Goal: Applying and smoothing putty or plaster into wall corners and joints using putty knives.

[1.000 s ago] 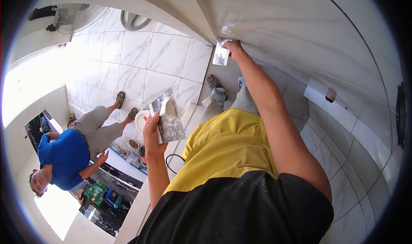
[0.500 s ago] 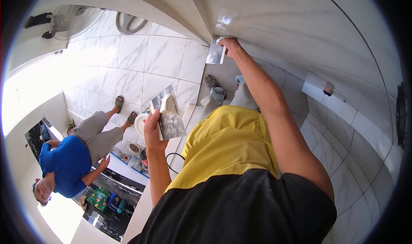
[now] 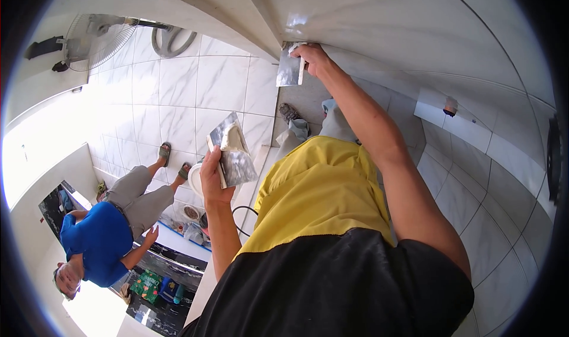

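Closest in, there's a black shirt (image 3: pixel 349 283) and a bright yellow cloth (image 3: pixel 320 189) bunched into soft folds at the waist. Just past that on the left, the left hand (image 3: pixel 212 174) has its fingers and thumb wrapped around the near left edge of a metal plate (image 3: pixel 240 170), gripping it tight. The plate's flat, four-sided and tilted, shiny grey with cloudy smears all over it, and there's a smooth cream lump of paste (image 3: pixel 233 138) sitting on its far half, kinda thick and doughy looking. Further out and to the right, the right hand (image 3: pixel 314 58) is pinching a metal blade (image 3: pixel 289 73) along its right side, thumb and fingers closed on it. That one's a thin, flat rectangle, mirror-bright and streaky, with crumbly white residue (image 3: pixel 298 45) up by the fingertips. It's right by the bottom corner of a glossy pale wall (image 3: pixel 379 17); can't tell if the edge actually touches. On the left, beyond the plate, it's big polished white floor tiles (image 3: pixel 178 79) with grey marble veins and thin dark joints. Another person (image 3: pixel 98 236) is over on the left in a blue top, grey trousers and open sandals, well apart from the plate. Way at the far left there's a round wire-caged fan (image 3: pixel 98 38), next to a chunky grey ring-shaped base (image 3: pixel 173 42) on the tiles.
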`<state>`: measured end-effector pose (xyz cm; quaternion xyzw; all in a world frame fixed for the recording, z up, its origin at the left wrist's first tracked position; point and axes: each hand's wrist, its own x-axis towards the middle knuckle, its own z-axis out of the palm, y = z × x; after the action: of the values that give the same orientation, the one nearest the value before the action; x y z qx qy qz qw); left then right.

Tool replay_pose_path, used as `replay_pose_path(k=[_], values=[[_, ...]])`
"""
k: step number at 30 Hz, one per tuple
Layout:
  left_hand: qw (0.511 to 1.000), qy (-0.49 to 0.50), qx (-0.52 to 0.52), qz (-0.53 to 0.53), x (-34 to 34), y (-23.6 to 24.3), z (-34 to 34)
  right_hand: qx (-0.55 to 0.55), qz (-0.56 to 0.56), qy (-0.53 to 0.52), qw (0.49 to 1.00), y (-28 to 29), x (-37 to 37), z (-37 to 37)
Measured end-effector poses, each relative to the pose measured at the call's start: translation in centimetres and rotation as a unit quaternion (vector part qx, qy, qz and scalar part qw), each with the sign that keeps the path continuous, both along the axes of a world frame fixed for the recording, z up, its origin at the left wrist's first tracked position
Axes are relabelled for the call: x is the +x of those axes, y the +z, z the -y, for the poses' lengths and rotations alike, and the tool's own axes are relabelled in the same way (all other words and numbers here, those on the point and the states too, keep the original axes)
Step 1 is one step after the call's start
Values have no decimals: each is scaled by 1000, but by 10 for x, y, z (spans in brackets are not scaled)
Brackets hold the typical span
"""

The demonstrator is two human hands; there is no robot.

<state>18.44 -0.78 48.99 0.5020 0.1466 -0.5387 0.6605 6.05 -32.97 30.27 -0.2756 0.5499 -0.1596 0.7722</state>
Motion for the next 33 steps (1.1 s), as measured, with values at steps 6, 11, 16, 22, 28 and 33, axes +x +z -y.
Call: replay_pose_path(k=[6,11,16,22,28,33], values=[[999,-24,-24,-7,3,-1,5,-14,-6,32,999,31,-1,0],[999,-32,-31,0,3,0,10,-19,6,30,999,65,-1,-3],[999,-32,-17,1,3,1,15,-24,10,26,999,90,-3,-5],[999,-43,-16,-12,6,0,19,-31,11,-3,999,117,1,-8],[998,-52,-32,-16,9,0,24,-46,44,-2,998,148,3,-10],[998,-55,-25,-11,12,-3,24,-70,59,-1,996,176,4,-12]])
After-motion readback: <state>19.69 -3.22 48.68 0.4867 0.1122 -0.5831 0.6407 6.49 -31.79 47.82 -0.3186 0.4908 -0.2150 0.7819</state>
